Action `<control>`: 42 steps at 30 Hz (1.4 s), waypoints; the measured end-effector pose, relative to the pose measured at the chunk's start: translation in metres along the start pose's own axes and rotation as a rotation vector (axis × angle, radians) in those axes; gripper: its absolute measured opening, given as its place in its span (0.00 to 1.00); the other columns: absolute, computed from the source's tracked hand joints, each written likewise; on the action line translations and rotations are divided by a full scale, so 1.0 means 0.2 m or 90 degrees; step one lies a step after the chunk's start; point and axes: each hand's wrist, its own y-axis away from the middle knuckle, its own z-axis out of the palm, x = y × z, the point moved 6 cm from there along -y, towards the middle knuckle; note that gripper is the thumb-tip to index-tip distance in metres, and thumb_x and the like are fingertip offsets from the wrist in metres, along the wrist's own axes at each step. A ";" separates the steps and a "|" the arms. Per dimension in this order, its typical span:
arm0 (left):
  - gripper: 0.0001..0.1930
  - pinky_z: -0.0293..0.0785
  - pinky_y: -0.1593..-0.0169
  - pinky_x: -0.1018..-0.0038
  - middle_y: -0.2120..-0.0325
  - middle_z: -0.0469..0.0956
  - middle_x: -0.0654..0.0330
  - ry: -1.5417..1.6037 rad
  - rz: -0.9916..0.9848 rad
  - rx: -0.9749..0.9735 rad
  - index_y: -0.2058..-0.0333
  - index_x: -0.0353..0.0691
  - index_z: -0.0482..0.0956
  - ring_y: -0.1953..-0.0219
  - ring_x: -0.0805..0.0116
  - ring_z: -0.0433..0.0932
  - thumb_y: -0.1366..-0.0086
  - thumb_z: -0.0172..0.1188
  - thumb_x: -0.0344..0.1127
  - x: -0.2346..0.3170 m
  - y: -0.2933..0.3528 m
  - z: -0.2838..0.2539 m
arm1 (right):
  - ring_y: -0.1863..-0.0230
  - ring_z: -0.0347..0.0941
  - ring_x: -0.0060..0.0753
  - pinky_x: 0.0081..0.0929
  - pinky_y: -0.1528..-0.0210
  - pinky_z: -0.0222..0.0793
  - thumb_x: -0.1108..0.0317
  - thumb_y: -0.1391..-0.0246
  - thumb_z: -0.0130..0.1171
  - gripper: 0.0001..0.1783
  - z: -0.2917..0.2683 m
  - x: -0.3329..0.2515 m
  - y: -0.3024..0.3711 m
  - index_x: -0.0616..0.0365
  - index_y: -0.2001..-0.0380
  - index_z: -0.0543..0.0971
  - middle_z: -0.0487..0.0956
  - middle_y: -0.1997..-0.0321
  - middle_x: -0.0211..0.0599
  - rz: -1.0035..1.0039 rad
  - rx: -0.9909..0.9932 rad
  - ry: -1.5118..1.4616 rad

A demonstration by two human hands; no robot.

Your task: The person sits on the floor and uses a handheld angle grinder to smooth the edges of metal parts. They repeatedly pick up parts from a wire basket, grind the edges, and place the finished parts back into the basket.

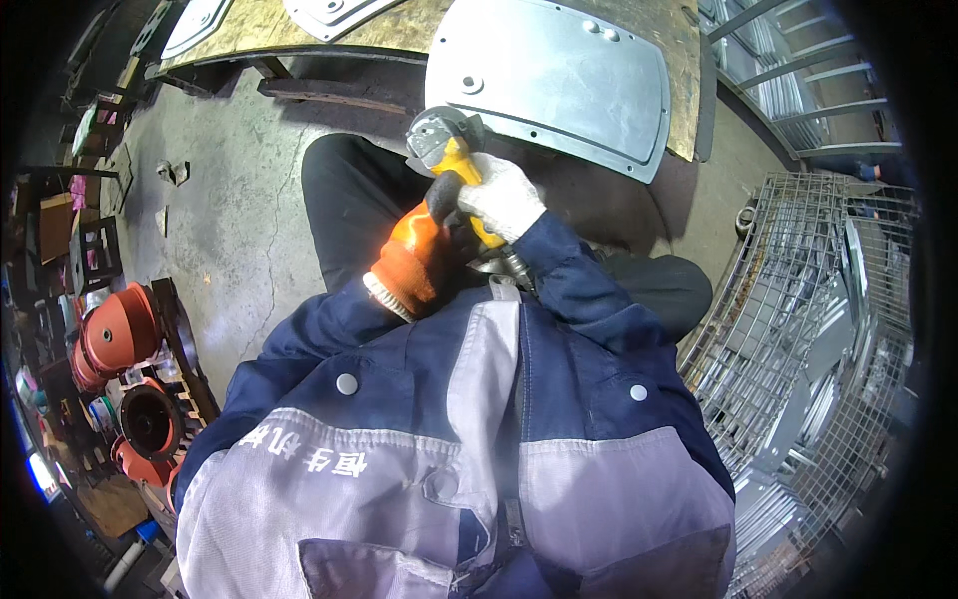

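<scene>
A yellow angle grinder [456,160] is held in front of my body, its round guarded head pointing away from me. My right hand [505,195], in a white glove, wraps around the yellow body. From the left, my left hand [417,248] in an orange glove with dark fingertips closes on the tool close to the head; part of its grip is hidden. Just beyond the grinder lies a flat grey metal plate [559,85] with rounded corners, small edge holes and a raised ring. The grinder head overlaps the plate's near left corner in view; contact cannot be made out.
The plate rests on a wooden bench [684,60], with more grey plates [334,15] to the left. At right stands a wire mesh cage [758,290] full of metal pieces. Orange-red round housings [125,324] sit at left. Scraps [173,172] lie on the concrete floor [235,220].
</scene>
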 end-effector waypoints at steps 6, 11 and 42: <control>0.15 0.74 0.57 0.76 0.66 0.76 0.62 -0.073 0.104 -0.083 0.54 0.40 0.71 0.61 0.71 0.76 0.32 0.52 0.42 0.01 0.01 0.06 | 0.58 0.76 0.55 0.41 0.56 0.71 0.59 0.59 0.60 0.20 -0.07 0.01 0.05 0.61 0.64 0.77 0.79 0.64 0.52 0.044 0.055 0.053; 0.22 0.76 0.51 0.71 0.53 0.74 0.52 0.299 -0.205 -0.151 0.42 0.38 0.62 0.54 0.64 0.76 0.35 0.49 0.21 -0.21 -0.07 0.08 | 0.58 0.75 0.53 0.39 0.56 0.71 0.63 0.58 0.61 0.17 -0.19 0.02 0.20 0.61 0.64 0.77 0.78 0.64 0.50 0.069 0.091 0.023; 0.17 0.71 0.64 0.76 0.70 0.75 0.66 -0.071 -0.385 -0.403 0.59 0.42 0.77 0.69 0.74 0.73 0.33 0.55 0.50 -0.80 -0.42 0.89 | 0.83 0.72 0.27 0.25 0.79 0.70 0.75 0.54 0.64 0.14 -1.10 0.56 1.03 0.60 0.63 0.73 0.75 0.79 0.34 0.142 0.517 -0.350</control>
